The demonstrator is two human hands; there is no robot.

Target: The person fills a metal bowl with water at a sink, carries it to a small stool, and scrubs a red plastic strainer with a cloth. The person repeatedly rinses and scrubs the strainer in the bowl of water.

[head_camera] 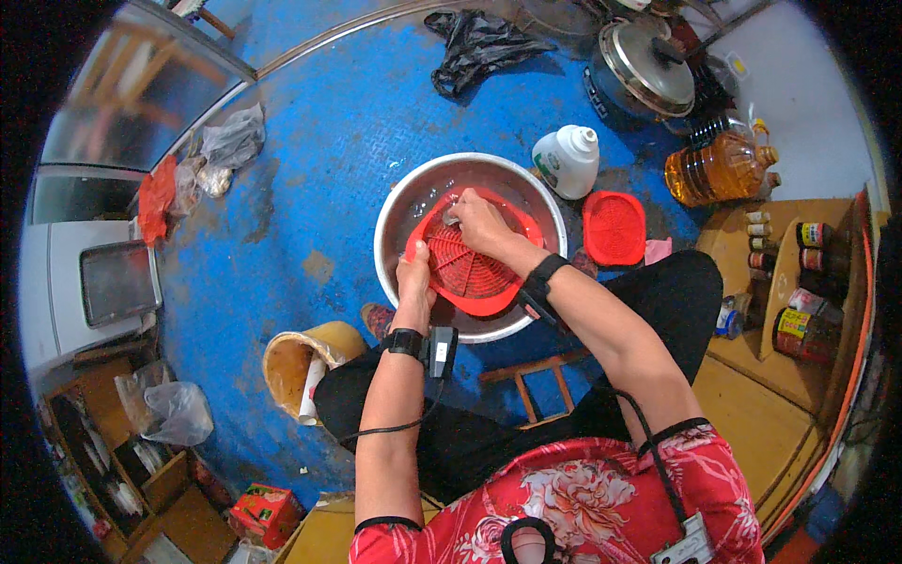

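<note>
A red plastic fan cover or slotted basket with a ringed grid [486, 271] is held tilted over a metal basin [384, 264]. My left hand [416, 278] grips its left rim, thumb on top. Inside it, my right hand [479, 222] presses a small pale item [451, 218] against the grid; the fingers partly hide what that item is. Water with a few bubbles shows in the basin around the red piece. To the right lies a similar, smaller red plastic piece [614, 228] on the blue floor.
A white plastic bottle [567, 162] stands beside the basin. Behind it are a lidded pot [645, 70] and an oil jug [719, 173]. A black plastic bag [479, 49] lies on the floor. A yellowish bucket [282, 374] rests near my left knee, and a wooden shelf [747, 384] holds jars.
</note>
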